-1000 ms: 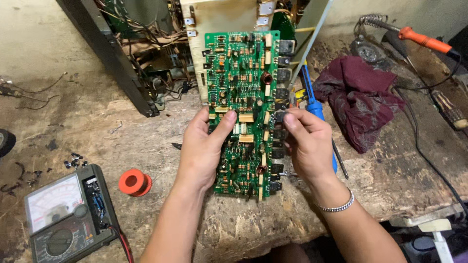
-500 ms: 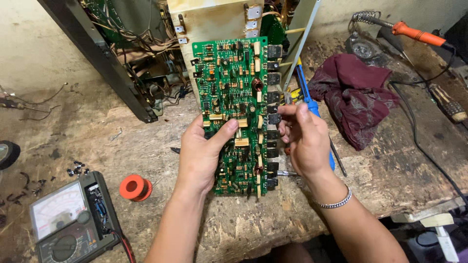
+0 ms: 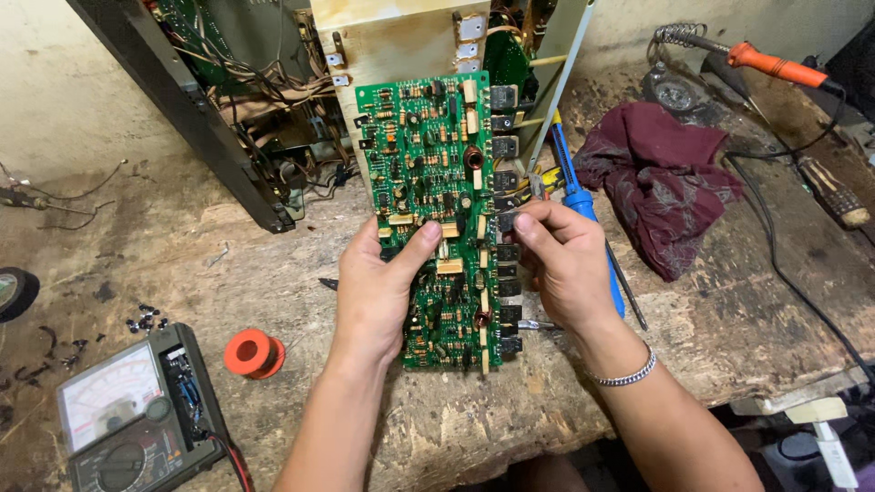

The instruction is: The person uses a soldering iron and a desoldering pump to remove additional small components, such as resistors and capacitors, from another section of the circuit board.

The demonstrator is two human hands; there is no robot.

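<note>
Centrally, a long green circuit board (image 3: 437, 219) is held upright-lengthwise over the wooden worktop (image 3: 729, 310), its component side facing the camera. Left hand (image 3: 378, 292) has its grip clenched on the board's lower left edge, thumb laid across the front near a pale rectangular component, fingers hidden behind. Right hand (image 3: 565, 260) grips the right edge, fingertips pinching at the row of black power transistors (image 3: 507, 251) that line that side; a silver bracelet (image 3: 624, 374) sits on this wrist. A blue-handled screwdriver (image 3: 583, 228) lies just behind the right hand, its shaft slanting down toward the worktop's front edge; whether the hand touches it, cannot tell. Behind the board's top end stands an open chassis (image 3: 401, 46) with a pale panel and tangled brown wiring to its left. Right of the hands, a crumpled maroon rag (image 3: 661, 187) rests on the worktop, well apart from the board. Farther back right, an orange-handled soldering iron (image 3: 766, 64) lies beside a coiled stand. A black cable (image 3: 775, 255) runs along the right side of the worktop. Lower left, an analog multimeter (image 3: 128, 415) lies face up, and an orange solder spool (image 3: 251, 353) sits just beside it, near the left forearm. Small dark screws are scattered above the meter.
</note>
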